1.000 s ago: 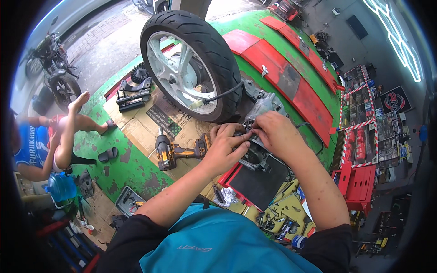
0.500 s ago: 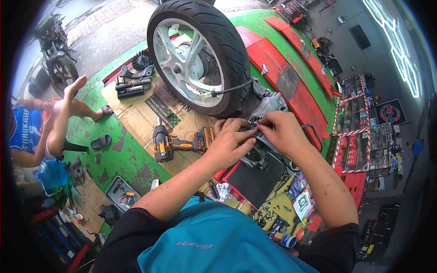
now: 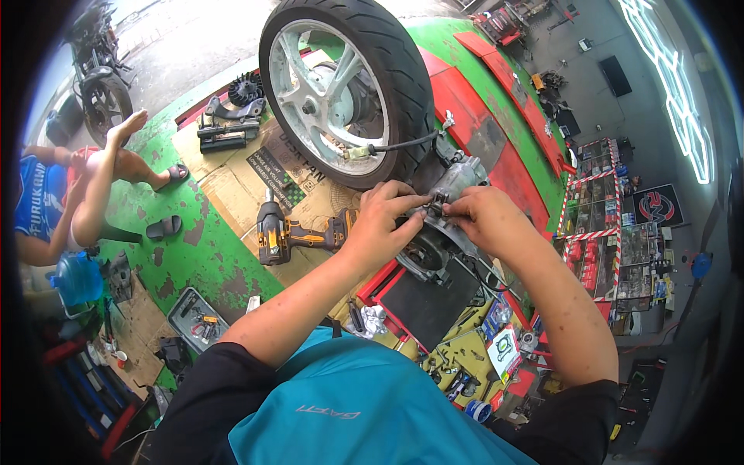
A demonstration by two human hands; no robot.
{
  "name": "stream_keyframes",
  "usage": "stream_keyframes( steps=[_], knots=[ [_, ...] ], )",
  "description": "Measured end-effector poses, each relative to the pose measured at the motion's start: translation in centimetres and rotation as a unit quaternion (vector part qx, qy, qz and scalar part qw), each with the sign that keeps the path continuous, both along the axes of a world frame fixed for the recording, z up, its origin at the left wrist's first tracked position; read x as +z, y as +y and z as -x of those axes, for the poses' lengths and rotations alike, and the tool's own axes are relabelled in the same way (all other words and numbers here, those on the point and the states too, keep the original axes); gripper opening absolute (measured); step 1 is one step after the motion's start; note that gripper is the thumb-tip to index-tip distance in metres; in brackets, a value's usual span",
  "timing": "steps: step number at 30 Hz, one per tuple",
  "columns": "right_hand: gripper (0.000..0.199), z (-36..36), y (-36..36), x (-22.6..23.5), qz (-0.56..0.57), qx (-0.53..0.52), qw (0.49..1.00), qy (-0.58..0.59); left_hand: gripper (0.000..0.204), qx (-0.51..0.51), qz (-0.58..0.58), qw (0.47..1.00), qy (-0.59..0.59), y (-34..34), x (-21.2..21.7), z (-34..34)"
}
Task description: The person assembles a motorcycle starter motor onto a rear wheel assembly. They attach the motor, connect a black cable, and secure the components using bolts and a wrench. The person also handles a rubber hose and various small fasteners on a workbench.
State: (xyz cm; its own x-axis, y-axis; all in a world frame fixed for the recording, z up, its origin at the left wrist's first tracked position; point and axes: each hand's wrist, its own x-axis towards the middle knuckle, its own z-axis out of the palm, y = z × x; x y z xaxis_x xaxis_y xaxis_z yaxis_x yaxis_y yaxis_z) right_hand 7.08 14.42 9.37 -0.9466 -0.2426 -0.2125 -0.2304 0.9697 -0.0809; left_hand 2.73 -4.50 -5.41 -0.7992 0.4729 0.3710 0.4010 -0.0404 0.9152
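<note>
A grey metal engine casing (image 3: pixel 459 180) of a scooter stands in front of me, with a round opening (image 3: pixel 425 254) on its near side. At a small dark part (image 3: pixel 436 206) on top of it, my two hands meet. My right hand (image 3: pixel 490 220) pinches this part between thumb and fingertips. From the other side my left hand (image 3: pixel 381 220) holds its bent index finger and thumb against the same spot. The fingers hide most of the part, so its kind cannot be made out. A black hose or cable (image 3: pixel 407 144) runs from the casing across the wheel.
Beyond the casing stands a white-spoked wheel (image 3: pixel 310 105) with a black tire. A cordless impact wrench (image 3: pixel 291 236) lies on cardboard (image 3: pixel 225 198). Nearer are a black mat (image 3: pixel 430 302) and a yellow surface with small parts (image 3: pixel 457 349). A person (image 3: pixel 77 194) sits at left; red lift ramps (image 3: pixel 496 155) lie right.
My view has shifted slightly, showing more of the round opening. The left fingers have drawn back a little and the left thumb has risen, while both hands stay at the small dark part.
</note>
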Motion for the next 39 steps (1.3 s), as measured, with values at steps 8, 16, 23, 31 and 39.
stream_keyframes(
  steps=[8,16,23,31,39],
  knots=[
    [0.016,1.7,-2.6,2.1,0.164,-0.173,0.969,0.059,0.033,-0.015,-0.092,0.995,-0.026,0.1,0.5,0.7],
    [0.015,0.8,-4.2,-3.6,0.417,-0.291,0.853,0.12,0.046,-0.132,-0.279,0.906,-0.29,0.9,2.0,1.0],
    [0.022,-0.8,-2.5,-2.8,0.377,-0.226,0.86,0.258,0.037,-0.048,-0.103,0.982,-0.149,2.2,-0.5,2.3],
    [0.036,-9.5,-2.7,1.8,0.455,-0.29,0.773,0.334,0.024,-0.005,-0.025,0.999,-0.043,3.6,-1.3,1.9],
    [0.051,-22.0,-0.8,-2.4,0.425,-0.426,0.695,0.394,0.026,-0.008,0.039,0.999,0.002,4.0,-1.6,2.0]
  ],
)
